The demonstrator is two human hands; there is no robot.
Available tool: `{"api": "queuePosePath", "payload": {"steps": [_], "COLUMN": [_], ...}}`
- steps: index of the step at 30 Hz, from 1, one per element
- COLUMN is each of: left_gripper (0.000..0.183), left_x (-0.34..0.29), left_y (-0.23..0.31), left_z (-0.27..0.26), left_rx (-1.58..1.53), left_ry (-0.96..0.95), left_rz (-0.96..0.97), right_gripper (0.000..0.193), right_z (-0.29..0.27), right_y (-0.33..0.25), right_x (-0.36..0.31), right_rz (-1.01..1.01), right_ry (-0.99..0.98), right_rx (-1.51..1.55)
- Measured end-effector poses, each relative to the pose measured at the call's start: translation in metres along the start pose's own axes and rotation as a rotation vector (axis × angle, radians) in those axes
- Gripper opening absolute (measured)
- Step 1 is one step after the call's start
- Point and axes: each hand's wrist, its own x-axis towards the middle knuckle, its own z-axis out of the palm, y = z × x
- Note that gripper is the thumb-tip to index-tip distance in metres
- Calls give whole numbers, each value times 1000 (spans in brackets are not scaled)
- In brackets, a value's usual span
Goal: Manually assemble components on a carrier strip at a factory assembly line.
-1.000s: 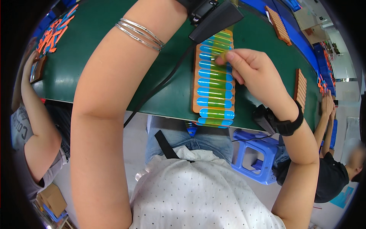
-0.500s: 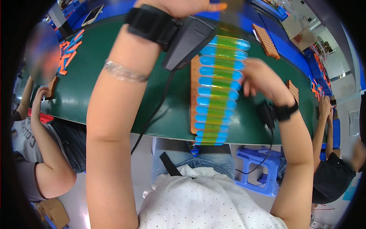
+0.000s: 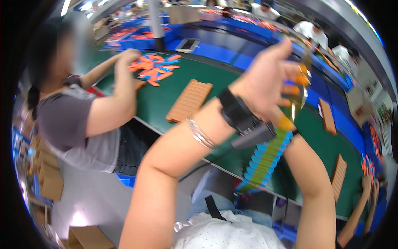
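Observation:
My left hand (image 3: pixel 263 85) is raised at the upper right, blurred, with its thumb stretched up. Orange finger covers sit on its fingers, which are bent against a shiny yellow see-through tape (image 3: pixel 296 103). From there a strip of blue flat sticks (image 3: pixel 267 159), laid side by side under a green-yellow band of this tape, slants down over the table's near edge toward my lap. My right forearm rises to a dark wrist strap close to the strip's upper end. Beyond that wrist, my right hand is hidden or blurred behind the left hand and the tape.
On the green table (image 3: pixel 159 114) lie ridged brown boards (image 3: pixel 190 99) and a heap of orange and blue sticks (image 3: pixel 155 66). A phone (image 3: pixel 187 45) rests farther back. A person (image 3: pixel 70 120) works at my left, another's hands (image 3: pixel 369 189) at far right. A black cable hangs below my left wrist.
The view has swung left and tilted up. The stick strip, flat over a brown board before, is now lifted off it and slanting. My right hand has moved in behind my left.

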Motion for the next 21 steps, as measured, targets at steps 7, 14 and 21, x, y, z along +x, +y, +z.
{"api": "queuePosePath", "payload": {"steps": [7, 14, 21], "left_gripper": [58, 36, 73], "left_x": [7, -24, -73], "left_y": [-54, -159, -198], "left_z": [-11, 26, 27], "left_rx": [-122, -459, -258], "left_ry": [43, -365, -579], "left_rz": [-77, -124, -575], "right_gripper": [28, 19, 16], "right_z": [7, 34, 54], "right_y": [-5, 42, 73], "right_x": [-128, -246, -330], "right_rz": [-109, -151, -168], "right_ry": [27, 316, 151], "right_rx": [-518, -799, -1189]}}
